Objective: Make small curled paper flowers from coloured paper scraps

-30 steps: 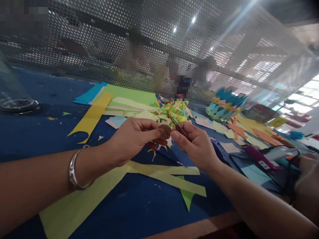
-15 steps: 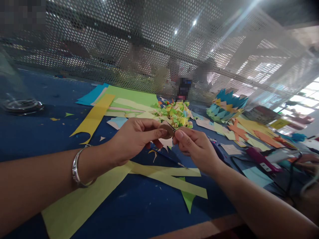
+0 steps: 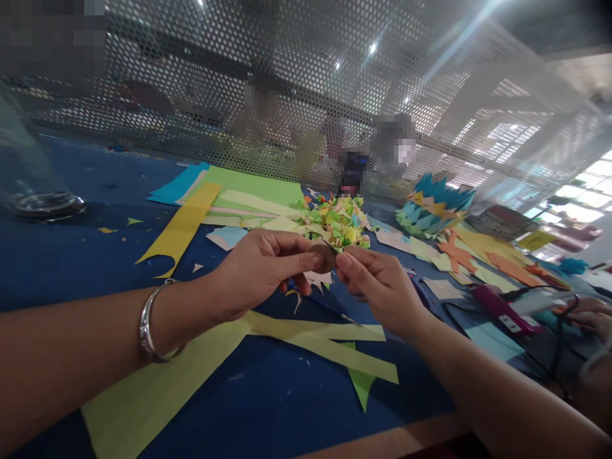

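Observation:
Between thumb and fingers, my left hand [image 3: 261, 271] pinches a small brown round piece [image 3: 326, 257], perhaps cardboard or paper. A thin dark edge shows along its top. My right hand [image 3: 380, 277] is closed in a pinch at the piece's right edge; its fingertips hide what lies between them. Just behind both hands rises a heap of small curled paper pieces [image 3: 345, 220] in green, yellow and cream. Under my wrists, pale yellow paper strips [image 3: 329, 347] and a larger pale yellow sheet [image 3: 167, 389] lie on the blue table [image 3: 296, 411].
A yellow strip [image 3: 184, 220] and green sheets [image 3: 258, 182] lie at the back left, beyond a clear glass container [image 3: 45, 204]. On the right are a spiky blue-green paper crown [image 3: 433, 204], orange cutouts [image 3: 456, 252], a purple power strip [image 3: 507, 309], cables and another person's hand [image 3: 593, 315].
The brown round piece has turned slightly between my fingers and now shows more of its flat face. Both hands stay almost in place, still closed at the piece.

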`<state>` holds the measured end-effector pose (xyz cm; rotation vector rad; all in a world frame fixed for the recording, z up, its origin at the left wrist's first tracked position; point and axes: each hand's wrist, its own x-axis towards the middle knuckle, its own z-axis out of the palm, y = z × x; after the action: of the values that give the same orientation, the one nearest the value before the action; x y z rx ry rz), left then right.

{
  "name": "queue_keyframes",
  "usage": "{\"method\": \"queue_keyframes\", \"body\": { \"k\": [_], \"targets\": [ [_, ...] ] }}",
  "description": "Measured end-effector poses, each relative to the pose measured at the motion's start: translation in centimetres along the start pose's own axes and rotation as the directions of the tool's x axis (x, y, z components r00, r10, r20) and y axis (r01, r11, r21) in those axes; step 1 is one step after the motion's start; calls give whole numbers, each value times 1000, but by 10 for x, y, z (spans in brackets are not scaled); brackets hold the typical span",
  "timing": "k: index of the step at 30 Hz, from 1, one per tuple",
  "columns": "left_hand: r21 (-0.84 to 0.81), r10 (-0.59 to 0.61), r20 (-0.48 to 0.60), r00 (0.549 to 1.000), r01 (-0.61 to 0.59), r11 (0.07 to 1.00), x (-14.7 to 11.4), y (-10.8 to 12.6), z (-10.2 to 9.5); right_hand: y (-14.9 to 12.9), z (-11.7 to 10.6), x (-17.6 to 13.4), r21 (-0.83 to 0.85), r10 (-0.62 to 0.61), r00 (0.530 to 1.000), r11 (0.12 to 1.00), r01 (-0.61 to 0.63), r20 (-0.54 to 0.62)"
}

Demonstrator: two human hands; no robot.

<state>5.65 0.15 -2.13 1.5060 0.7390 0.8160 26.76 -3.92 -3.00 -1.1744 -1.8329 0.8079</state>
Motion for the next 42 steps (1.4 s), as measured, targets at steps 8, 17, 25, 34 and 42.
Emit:
{"method": "queue_keyframes", "body": {
  "k": [8,17,25,34,42],
  "targets": [
    [84,43,-60,997,-37,996,-1,4,2,-2,0,-1,-39,-22,1000,999,22,-6],
    [150,80,-36,996,-74,986,-2,5,2,4,2,1,-2,-13,998,1000,13,-56],
    [140,51,45,998,-57,989,-3,2,3,0,8,4,-5,-15,996,1000,14,-93],
    [-162,-11,24,1000,15,987,0,-3,5,-3,8,-1,64,-37,987,997,47,-154],
    [23,-3,-182,983,8,1000,3,3,1,4,7,1,218,38,997,976,-24,-63]
  ]
}}
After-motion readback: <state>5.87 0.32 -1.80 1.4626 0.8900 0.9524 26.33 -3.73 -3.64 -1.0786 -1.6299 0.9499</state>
